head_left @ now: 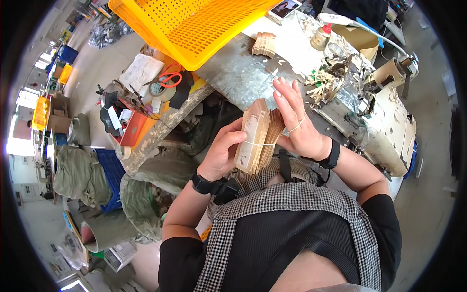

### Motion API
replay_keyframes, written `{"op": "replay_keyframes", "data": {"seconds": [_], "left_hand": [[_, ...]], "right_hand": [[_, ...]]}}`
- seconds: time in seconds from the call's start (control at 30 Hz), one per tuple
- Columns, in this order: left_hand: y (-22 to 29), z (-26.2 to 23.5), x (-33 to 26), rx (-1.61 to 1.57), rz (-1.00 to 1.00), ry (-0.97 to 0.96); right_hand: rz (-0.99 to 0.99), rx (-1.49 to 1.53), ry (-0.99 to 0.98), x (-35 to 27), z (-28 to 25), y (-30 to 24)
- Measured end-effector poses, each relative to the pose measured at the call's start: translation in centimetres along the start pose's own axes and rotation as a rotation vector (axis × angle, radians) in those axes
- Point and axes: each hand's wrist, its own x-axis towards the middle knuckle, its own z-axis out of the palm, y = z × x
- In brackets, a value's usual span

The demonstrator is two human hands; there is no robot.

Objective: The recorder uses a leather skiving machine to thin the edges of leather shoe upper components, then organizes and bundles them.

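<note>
Bundle point(252, 142) of brown pieces held up between both hands, in front of the checked apron point(292, 197), near the edge of the grey surface point(227, 75). Bundle tilted, top leaning right; its pale, scuffed face turned left.

Left hand point(223, 150) clamped on the bundle: thumb on the pale face, other fingers partly hidden behind. Right hand point(299, 121) at the bundle's right side, fingers extended and pointing up and away, thumb side close against the pieces; not closed round them. Thin pale band point(258, 144) runs across the bundle's lower middle; a pale loop also shows over the right fingers. Cannot tell whether it is one band. Black straps on both wrists.

On the surface, past the hands: second brown bundle point(264, 44), smaller in view, lying apart. Yellow basket point(219, 45) to its left, slatted with holes. Phone point(284, 9) beyond, at the upper edge. Red-capped bottle point(319, 39) to the right, near a heap of pale scraps point(323, 87) on a worn machine point(377, 119).

Left side: red-handled scissors point(167, 74) beside a tape roll point(156, 89), papers point(140, 69) just by them. Red box point(130, 129) nearer, small items inside. Green sacks point(80, 175) lower left.
</note>
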Motion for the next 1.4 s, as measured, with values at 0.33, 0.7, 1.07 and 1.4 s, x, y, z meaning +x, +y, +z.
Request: {"op": "replay_keyframes", "data": {"seconds": [0.33, 0.7, 1.07, 1.4], "left_hand": [[-0.5, -0.4, 1.0, 0.36, -0.188, -0.038], [1.2, 1.4, 2.7, -0.443, -0.345, -0.199], [2.2, 1.2, 2.4, -0.309, -0.16, -0.165], [1.0, -2.8, -2.9, -0.023, 0.169, 0.103]], "right_hand": [[-0.217, -0.263, -0.302, -1.1, -0.4, 0.7], [-0.159, 0.452, -0.194, 1.7, -0.9, -2.5], [0.262, 0.637, -0.048, 4.1, -1.7, -4.5], [0.21, 0.315, -0.589, 5.0, 0.5, -4.0]]}}
